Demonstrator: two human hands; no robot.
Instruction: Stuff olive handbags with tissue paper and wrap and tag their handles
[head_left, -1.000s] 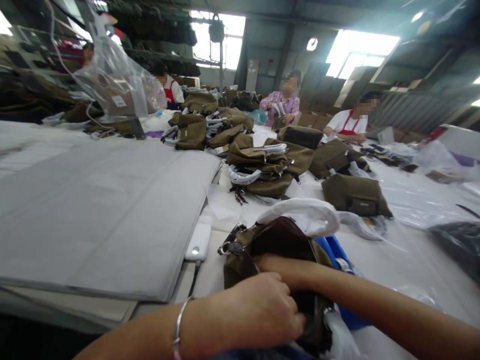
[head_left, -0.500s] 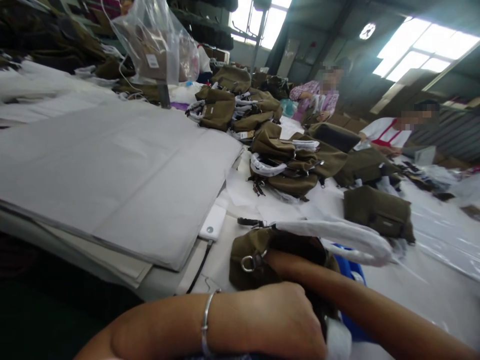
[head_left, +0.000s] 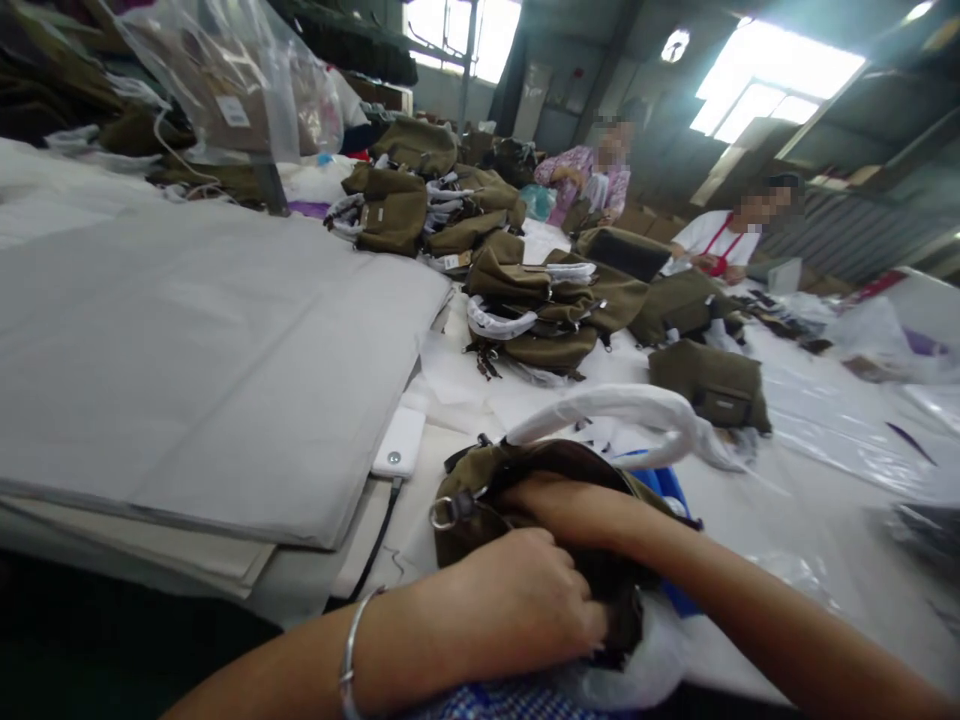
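Observation:
An olive-green canvas bag [head_left: 480,480] with a paper-wrapped handle [head_left: 622,405] lies open at the near table edge. My left hand [head_left: 525,600] is closed on the bag's near rim, a bangle on its wrist. My right forearm [head_left: 675,570] reaches into the bag's mouth; my right hand [head_left: 536,495] is mostly buried inside, its fingers out of sight. Something blue [head_left: 664,490] lies under the bag.
A thick stack of grey paper sheets [head_left: 202,340] fills the left. A white power bank [head_left: 400,442] with a cable lies beside it. Piles of olive bags [head_left: 547,310] cover the middle of the table. Two people [head_left: 709,240] work at the far side. Clear plastic bags [head_left: 225,80] hang at back left.
The view has swung back to the left and steadied. The bag's wrapped handle has lifted a little. Both hands stay at the bag, right arm still inside it.

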